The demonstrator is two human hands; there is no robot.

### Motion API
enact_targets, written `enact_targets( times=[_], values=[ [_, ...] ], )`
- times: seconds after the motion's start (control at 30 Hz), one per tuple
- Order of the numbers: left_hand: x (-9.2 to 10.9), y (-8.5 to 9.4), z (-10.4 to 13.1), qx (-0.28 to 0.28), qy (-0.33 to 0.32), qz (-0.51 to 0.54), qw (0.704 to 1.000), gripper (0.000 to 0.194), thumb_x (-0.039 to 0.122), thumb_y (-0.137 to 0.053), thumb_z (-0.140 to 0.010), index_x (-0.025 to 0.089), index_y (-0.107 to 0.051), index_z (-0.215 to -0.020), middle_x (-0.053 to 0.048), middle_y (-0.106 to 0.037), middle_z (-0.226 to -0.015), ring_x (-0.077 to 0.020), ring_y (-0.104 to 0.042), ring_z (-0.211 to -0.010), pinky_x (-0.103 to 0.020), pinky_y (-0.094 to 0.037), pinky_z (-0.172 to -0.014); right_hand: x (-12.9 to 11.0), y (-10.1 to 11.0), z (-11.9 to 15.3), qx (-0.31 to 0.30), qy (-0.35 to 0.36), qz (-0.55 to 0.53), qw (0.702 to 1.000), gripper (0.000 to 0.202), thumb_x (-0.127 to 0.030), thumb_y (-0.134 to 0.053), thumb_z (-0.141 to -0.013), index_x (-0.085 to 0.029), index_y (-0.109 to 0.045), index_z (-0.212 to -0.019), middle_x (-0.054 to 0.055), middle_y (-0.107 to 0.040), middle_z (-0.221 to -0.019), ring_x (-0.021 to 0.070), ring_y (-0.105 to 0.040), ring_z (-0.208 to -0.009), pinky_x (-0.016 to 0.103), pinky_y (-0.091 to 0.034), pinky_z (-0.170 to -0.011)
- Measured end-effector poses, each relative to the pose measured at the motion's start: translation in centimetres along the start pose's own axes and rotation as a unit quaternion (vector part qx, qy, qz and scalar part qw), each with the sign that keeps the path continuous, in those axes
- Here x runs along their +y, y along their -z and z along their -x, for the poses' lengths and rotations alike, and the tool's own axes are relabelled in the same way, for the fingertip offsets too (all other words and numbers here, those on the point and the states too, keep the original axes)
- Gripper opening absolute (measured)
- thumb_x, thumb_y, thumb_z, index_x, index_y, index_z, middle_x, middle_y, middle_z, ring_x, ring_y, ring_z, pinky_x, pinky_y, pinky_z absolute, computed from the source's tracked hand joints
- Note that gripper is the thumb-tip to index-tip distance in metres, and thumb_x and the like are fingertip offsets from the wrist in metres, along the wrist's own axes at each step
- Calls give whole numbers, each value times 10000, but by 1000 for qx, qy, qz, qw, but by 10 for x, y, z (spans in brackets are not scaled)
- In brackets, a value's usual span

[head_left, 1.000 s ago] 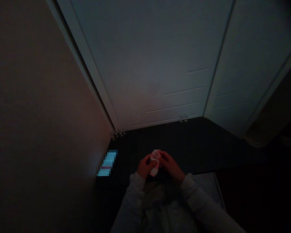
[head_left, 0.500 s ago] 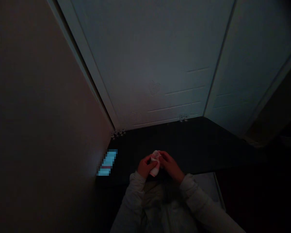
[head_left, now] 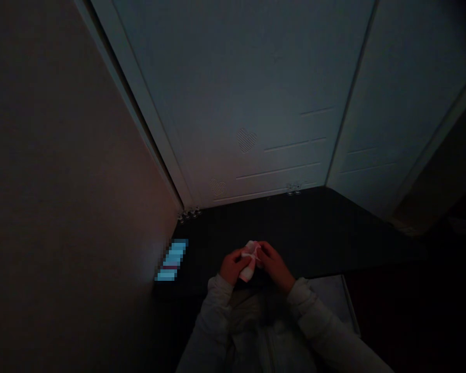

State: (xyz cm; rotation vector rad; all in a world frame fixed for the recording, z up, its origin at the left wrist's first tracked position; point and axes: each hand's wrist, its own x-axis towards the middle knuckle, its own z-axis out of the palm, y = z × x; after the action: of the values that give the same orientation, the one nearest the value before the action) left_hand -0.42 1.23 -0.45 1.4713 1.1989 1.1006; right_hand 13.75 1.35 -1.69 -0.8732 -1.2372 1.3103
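Note:
A small crumpled pink-and-white cloth [head_left: 248,270] is held between my two hands, over the near edge of a dark tabletop [head_left: 295,228]. My left hand [head_left: 232,267] grips its left side, the thumb lying across the front. At the upper right, my right hand [head_left: 274,265] pinches a fold of it. The light is too dim to make out what kind of cloth it is or whether anything is inside.
A bright blurred-out screen [head_left: 173,260] lies at the table's left end. Small shiny objects [head_left: 189,213] stand in the back left corner, more [head_left: 294,189] by the back panel [head_left: 233,103]. A wall [head_left: 81,181] rises at left. A pale flat thing [head_left: 334,298] is below the right edge.
My right fingers have drawn a fold of the cloth out toward the right, and its upper part looks more spread. My left hand stays nearly still.

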Motion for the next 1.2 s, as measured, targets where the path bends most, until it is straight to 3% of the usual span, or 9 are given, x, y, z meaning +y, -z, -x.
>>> enact_targets(
  times=[0.4, 0.63, 0.87, 1.2],
  values=[
    [-6, 0, -3, 22, 22, 56, 998, 330, 372, -562, -632, 126, -626, -844, -72, -631, -853, -208, -546, -809, -310, -408, -728, -2, -2, 0, -12, -7, -63, 998, 291, -342, -547, -679, -211, -507, -937, 23, -562, -902, 164, -522, -824, 299, -413, -726],
    [-5, 0, -4, 47, -29, 41, 998, 259, 291, -585, -618, 147, -581, -833, -45, -596, -821, -168, -527, -785, -275, -404, -721, -5, -3, 1, -30, -17, -90, 995, 268, -330, -535, -695, -222, -486, -936, 16, -557, -909, 152, -525, -832, 296, -415, -741],
    [-7, 0, -4, 57, -29, 55, 996, 187, 248, -576, -617, 152, -552, -775, -20, -565, -742, -142, -517, -716, -248, -405, -672, -4, -2, 2, -70, -22, -120, 990, 274, -274, -566, -675, -218, -440, -911, 0, -565, -867, 119, -538, -780, 268, -418, -713],
    [1, -1, -2, 42, -20, 31, 998, 154, 206, -571, -602, 158, -577, -749, -22, -585, -740, -148, -527, -716, -261, -406, -685, -11, -3, 5, -56, -13, -36, 998, 316, -303, -559, -666, -208, -390, -916, 24, -538, -893, 141, -519, -812, 282, -411, -716]
  ],
)
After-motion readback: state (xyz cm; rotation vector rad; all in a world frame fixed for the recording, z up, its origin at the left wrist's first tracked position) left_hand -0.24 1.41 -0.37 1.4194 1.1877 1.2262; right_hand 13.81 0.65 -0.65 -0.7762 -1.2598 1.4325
